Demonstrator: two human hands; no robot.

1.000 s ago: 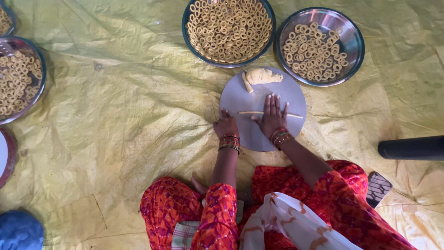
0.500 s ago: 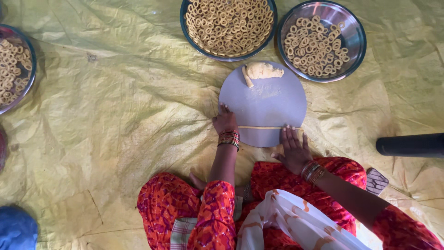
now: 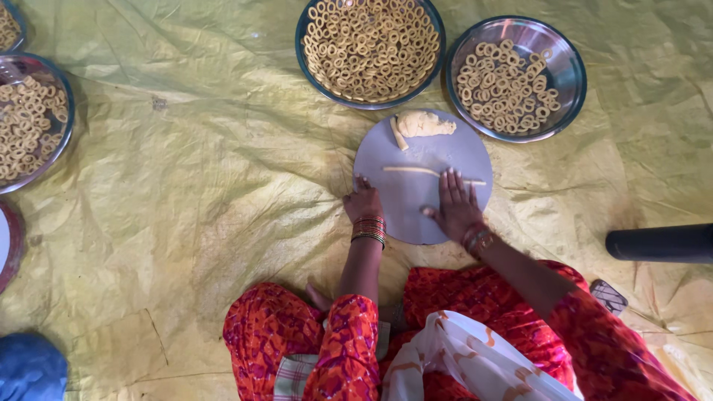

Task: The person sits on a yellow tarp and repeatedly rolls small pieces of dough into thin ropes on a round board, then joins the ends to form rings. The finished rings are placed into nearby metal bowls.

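Far left of both hands, on the yellow sheet [image 3: 186, 186]: a steel bowl [image 3: 65, 96] of small dough rings, cut off by the frame edge. Left hand [image 3: 363, 203] planted at the left rim of the round grey board [image 3: 416, 212], fingers [image 3: 362, 183] close together and curled down on the edge, gripping nothing; red and gold bangles [image 3: 369, 229] at the wrist. Just ahead of those fingertips and to their right, a thin rolled dough rope [image 3: 412, 171] lying across the board. Right hand [image 3: 457, 208] flat on the board, fingers [image 3: 454, 182] spread slightly apart and straight, tips resting on the right part of the rope, pressing rather than clamping. Beyond the fingers, at the board's far edge, a lump of pale dough [image 3: 423, 123] with a short stub beside it. Farther out past the fingertips, a big round dish [image 3: 370, 46] heaped with rings, and to its right a steel bowl [image 3: 561, 67] partly filled with rings. Well right of the right hand, a dark cylinder [image 3: 661, 243] lying on the sheet.
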